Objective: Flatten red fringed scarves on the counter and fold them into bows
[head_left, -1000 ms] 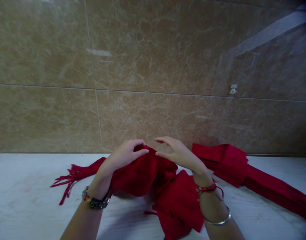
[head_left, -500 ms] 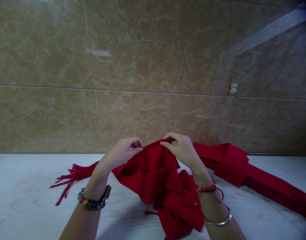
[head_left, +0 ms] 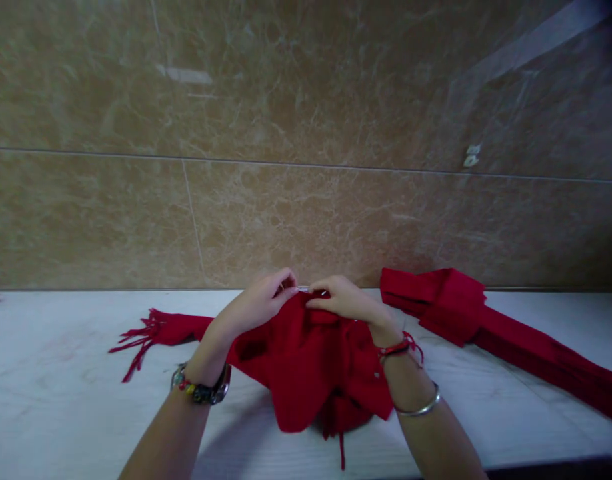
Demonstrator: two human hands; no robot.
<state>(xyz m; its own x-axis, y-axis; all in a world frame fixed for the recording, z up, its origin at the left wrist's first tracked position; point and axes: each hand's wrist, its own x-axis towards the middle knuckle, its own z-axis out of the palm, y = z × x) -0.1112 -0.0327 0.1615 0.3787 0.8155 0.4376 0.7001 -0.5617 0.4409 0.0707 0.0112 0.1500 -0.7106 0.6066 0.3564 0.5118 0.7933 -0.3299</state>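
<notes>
A red fringed scarf [head_left: 301,380] lies gathered in loose folds in front of me, its tasselled end [head_left: 153,328] stretched out to the left on the white surface. My left hand [head_left: 259,303] pinches the scarf's far edge between thumb and fingers. Close beside it, my right hand [head_left: 347,300] grips the same edge, fingers bent and partly hidden by the cloth. Between the two hands the fabric bunches up, and a flap hangs toward me.
A long folded red cloth [head_left: 453,308], with a wider band around it, lies to the right. Beneath everything is a white wood-grained tabletop [head_left: 61,407]. Brown marbled tiles [head_left: 306,227] stand beyond its far edge. A dark edge [head_left: 561,469] shows at bottom right.
My hands have drawn nearer each other, bunching the edge that was stretched between them. The scarf's front flap has shifted and a strand now hangs toward me. The view has tilted slightly.
</notes>
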